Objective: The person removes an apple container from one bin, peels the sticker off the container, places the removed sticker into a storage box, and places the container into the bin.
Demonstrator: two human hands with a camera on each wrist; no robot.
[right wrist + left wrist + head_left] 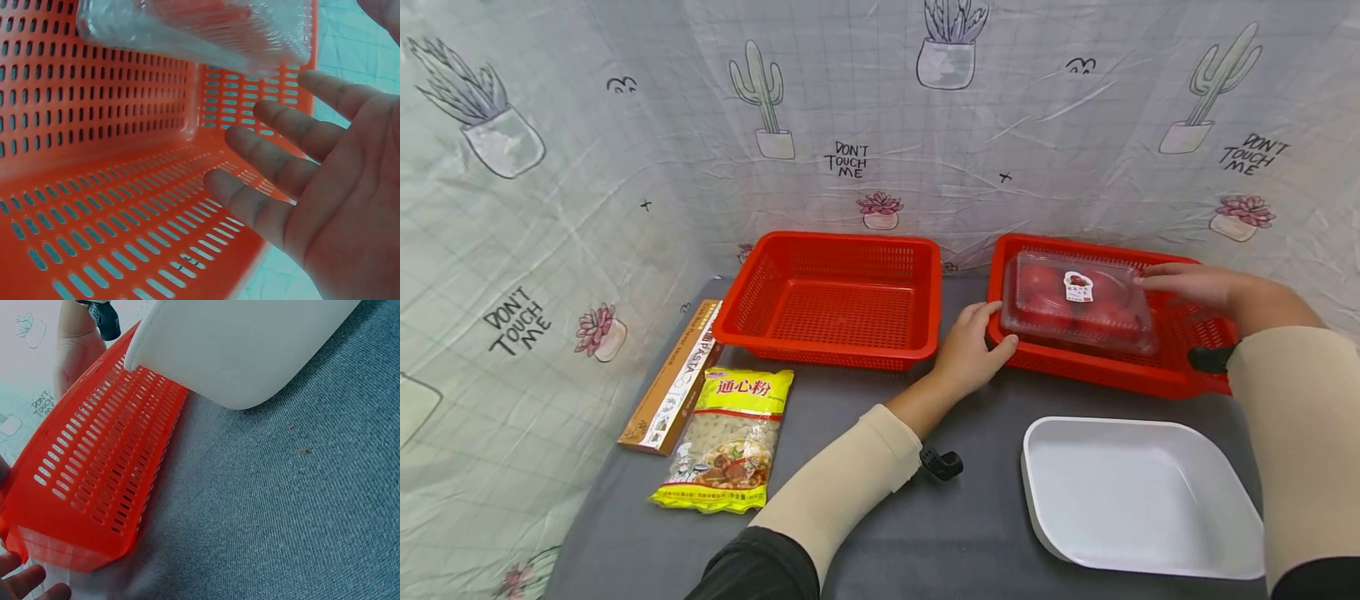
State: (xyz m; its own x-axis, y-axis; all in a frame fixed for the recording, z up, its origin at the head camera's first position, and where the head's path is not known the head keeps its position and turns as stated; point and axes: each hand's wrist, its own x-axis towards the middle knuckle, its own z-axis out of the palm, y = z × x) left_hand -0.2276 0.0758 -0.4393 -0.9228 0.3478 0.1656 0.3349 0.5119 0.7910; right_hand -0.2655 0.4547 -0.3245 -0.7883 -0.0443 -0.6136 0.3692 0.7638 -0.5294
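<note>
A clear plastic box of tomatoes (1041,321) with a white label lies at the left of the right-hand red basket (1180,333), against its front wall. My left hand (966,354) is at that basket's left end, fingertips and thumb at the rim near the front corner. In the left wrist view, loosely spread fingers (24,582) show beside the corner. My right hand (1206,287) reaches over the basket's back right, its fingertips close to the box's right edge. Its fingers (265,159) are extended and spread in the right wrist view, with nothing held.
A second red basket (842,304) stands to the left. Nearby lie a yellow bag of macaroni (730,442) and a brown pasta box (673,375). A white tray (1138,492) sits at front right. Printed cloth (865,108) hangs behind the grey table (925,533).
</note>
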